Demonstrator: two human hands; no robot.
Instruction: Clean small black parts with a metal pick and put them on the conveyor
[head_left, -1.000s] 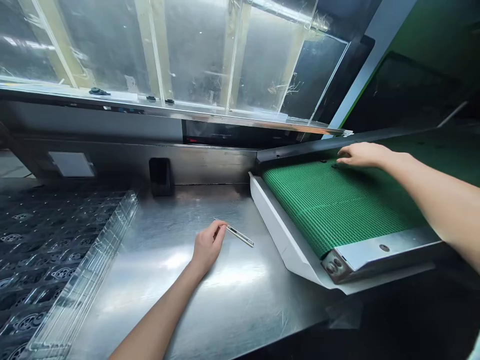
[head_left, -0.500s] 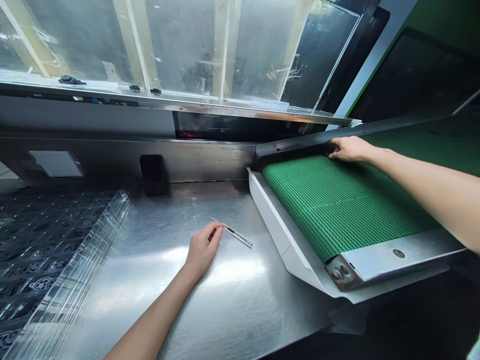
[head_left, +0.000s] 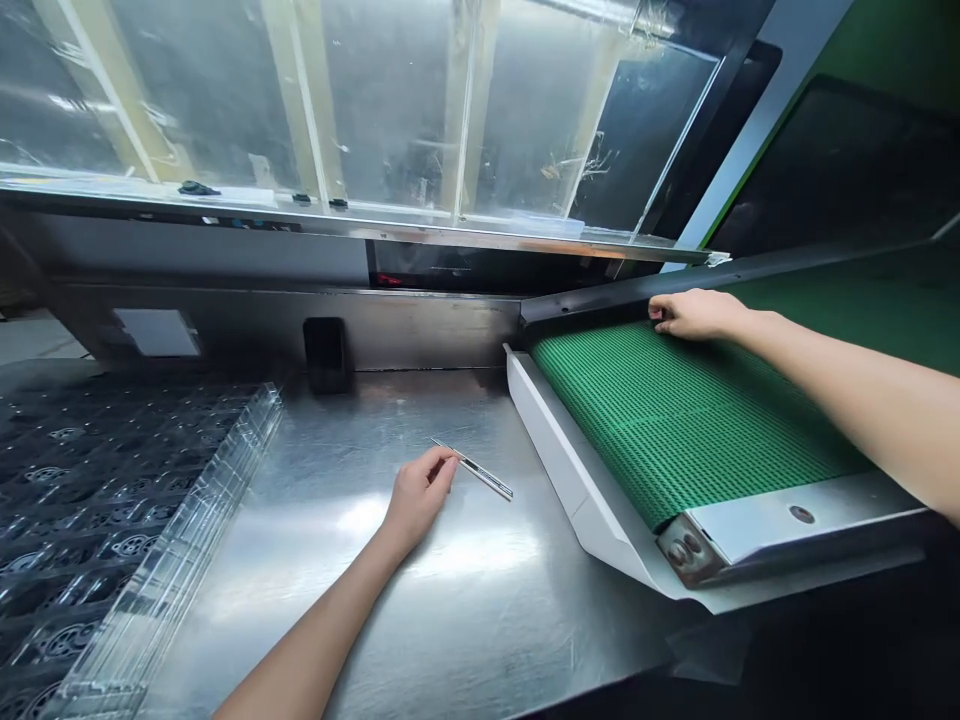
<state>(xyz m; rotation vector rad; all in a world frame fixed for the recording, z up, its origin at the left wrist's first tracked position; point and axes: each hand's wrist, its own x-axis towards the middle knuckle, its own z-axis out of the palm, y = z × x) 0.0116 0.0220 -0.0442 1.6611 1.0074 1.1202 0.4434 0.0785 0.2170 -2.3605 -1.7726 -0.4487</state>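
My left hand (head_left: pixel 421 495) rests on the metal table (head_left: pixel 480 610), its thumb and fingers closed on a slim metal craft knife (head_left: pixel 486 478). The knife lies aslant, one end reaching toward the conveyor and the thin tip past my fingertips. Over the far edge of the green mesh conveyor belt (head_left: pixel 675 410) is my right hand (head_left: pixel 697 315), its fingers curled together. A dark spot shows between thumb and forefinger; whether it is a small part or shadow I cannot make out.
Stacked clear plastic trays (head_left: pixel 97 540) with round moulded shapes stand at the left. A black phone-like slab (head_left: pixel 325 355) leans against the back ledge. A white guard (head_left: pixel 570 480) borders the belt. Above hangs a framed transparent panel (head_left: pixel 390 110).
The view has shifted slightly, so the scene sits a little further right and lower. The fingers of my right hand have curled closer together at the belt's far edge. My left hand keeps the knife.
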